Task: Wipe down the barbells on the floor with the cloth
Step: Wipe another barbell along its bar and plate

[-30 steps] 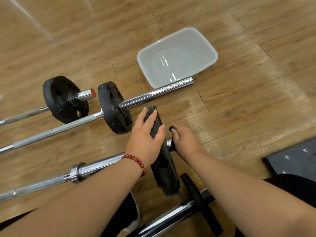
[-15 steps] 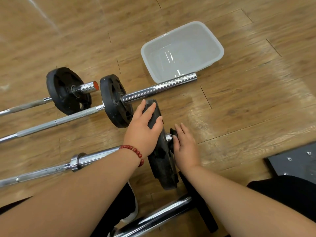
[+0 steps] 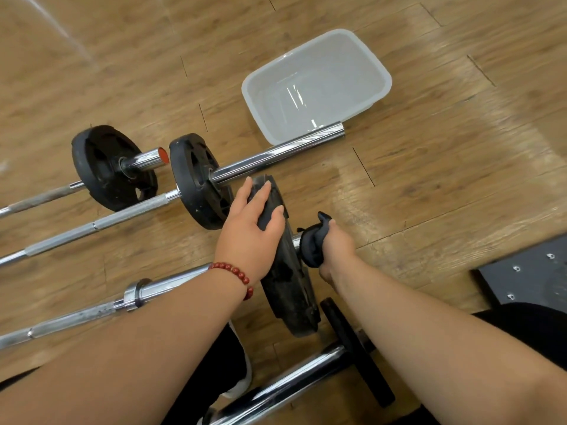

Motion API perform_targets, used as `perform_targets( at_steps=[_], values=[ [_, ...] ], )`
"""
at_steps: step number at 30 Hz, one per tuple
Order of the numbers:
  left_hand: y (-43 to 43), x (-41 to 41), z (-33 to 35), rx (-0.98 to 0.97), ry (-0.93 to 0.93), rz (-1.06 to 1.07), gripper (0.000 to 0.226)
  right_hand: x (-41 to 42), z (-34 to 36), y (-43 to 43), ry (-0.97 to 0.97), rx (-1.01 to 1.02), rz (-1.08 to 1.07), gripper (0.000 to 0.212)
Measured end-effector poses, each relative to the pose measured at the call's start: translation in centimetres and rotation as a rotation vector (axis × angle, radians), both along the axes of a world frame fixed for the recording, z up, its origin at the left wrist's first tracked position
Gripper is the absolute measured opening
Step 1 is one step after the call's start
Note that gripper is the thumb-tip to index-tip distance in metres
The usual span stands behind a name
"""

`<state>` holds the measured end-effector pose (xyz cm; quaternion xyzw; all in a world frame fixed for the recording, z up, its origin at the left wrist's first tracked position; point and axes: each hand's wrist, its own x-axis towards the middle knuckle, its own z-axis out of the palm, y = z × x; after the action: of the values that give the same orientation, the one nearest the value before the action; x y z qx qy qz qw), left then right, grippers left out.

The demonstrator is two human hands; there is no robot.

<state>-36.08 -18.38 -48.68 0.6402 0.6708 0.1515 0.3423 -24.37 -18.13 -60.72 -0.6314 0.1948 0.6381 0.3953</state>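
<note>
The floor (image 3: 445, 167) is varnished wood plank, glossy enough to throw pale glare. The barbell sleeves (image 3: 276, 154) are polished chrome, mirror-bright. The shafts (image 3: 144, 206) are duller grey metal, rough with knurling. The plates (image 3: 288, 289) are matt black, scuffed and dusty, probably rubber-coated. The cloth (image 3: 311, 248) is dark, soft, bunched fabric. The basin (image 3: 389, 78) is smooth, translucent white plastic. The bracelet (image 3: 236, 271) beads shine red.

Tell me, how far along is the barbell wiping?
Mid-job. The right hand grips the dark cloth round the sleeve end of one barbell, while the left hand rests on its plate. Whether any bar is already wiped, I cannot tell; the nearest bar probably remains.
</note>
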Motion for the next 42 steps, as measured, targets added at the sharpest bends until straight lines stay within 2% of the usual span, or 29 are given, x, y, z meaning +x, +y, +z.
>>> perform_targets(
  at_steps=[1, 3, 7, 9, 11, 14, 17, 21, 23, 25, 27, 28, 30, 33, 36, 39, 42],
  values=[
    [0.0, 0.0, 0.0, 0.004, -0.006, 0.0, 0.049, 0.4, -0.5, 0.1, 0.125, -0.026, -0.064, 0.073],
    [0.1, -0.2, -0.1, 0.013, -0.019, 0.005, 0.048, 0.1, -0.7, -0.9, 0.2, 0.048, -0.069, 0.077],
    [0.3, -0.2, -0.4, 0.023, -0.035, 0.016, 0.049, -0.7, -1.3, -2.1, 0.147, 0.179, 0.052, 0.095],
    [0.1, -0.1, -0.4, 0.017, -0.035, 0.015, 0.049, -0.3, -1.2, -1.6, -0.052, 0.269, 0.142, 0.069],
    [0.1, -0.1, -0.5, 0.023, -0.036, 0.009, 0.049, -0.3, -1.5, -1.3, -0.195, 0.271, 0.185, 0.046],
    [0.1, -0.3, -0.6, 0.036, -0.033, 0.008, 0.049, -1.4, -0.9, -2.2, -0.226, 0.213, 0.128, 0.054],
    [-0.2, -0.4, -0.8, 0.032, -0.05, 0.012, 0.049, -1.8, -1.0, -2.4, -0.437, 0.203, 0.23, 0.039],
    [-0.7, -0.4, -0.8, 0.031, -0.046, -0.015, 0.049, -1.0, -0.2, -1.5, -0.532, 0.246, 0.331, 0.044],
    [-0.7, -0.5, -0.8, 0.035, -0.051, -0.021, 0.049, -0.8, -0.5, -2.0, -0.606, 0.331, 0.426, 0.029],
    [-0.6, -0.5, -0.9, 0.033, -0.058, -0.026, 0.049, -0.5, -0.8, -3.0, -0.748, 0.509, 0.558, 0.015],
    [-0.7, -0.6, -1.0, 0.027, -0.074, -0.028, 0.049, -0.3, -1.2, -3.5, -0.875, 0.686, 0.663, 0.013],
    [-0.8, -0.7, -1.0, 0.027, -0.083, -0.03, 0.049, -0.2, -1.2, -3.4, -0.872, 0.704, 0.681, 0.011],
    [-1.1, -0.7, -1.1, 0.027, -0.102, -0.048, 0.049, 0.0, -0.4, -2.7, -0.782, 0.603, 0.653, 0.008],
    [-0.9, -0.9, -1.4, 0.034, -0.101, -0.082, 0.05, 0.2, -0.1, -1.9, -0.744, 0.452, 0.695, 0.027],
    [-0.7, -1.2, -1.4, 0.016, -0.05, -0.11, 0.051, 0.6, 1.5, -1.4, -0.837, 0.375, 0.845, 0.033],
    [-1.0, -1.4, -0.5, -0.016, 0.038, -0.173, 0.054, 1.6, 5.1, -0.8, -0.991, 0.415, 1.098, 0.017],
    [-1.8, -1.9, 1.6, -0.098, 0.235, -0.324, 0.059, 2.5, 10.0, -1.0, -1.172, 0.458, 1.335, 0.029]
  ],
)
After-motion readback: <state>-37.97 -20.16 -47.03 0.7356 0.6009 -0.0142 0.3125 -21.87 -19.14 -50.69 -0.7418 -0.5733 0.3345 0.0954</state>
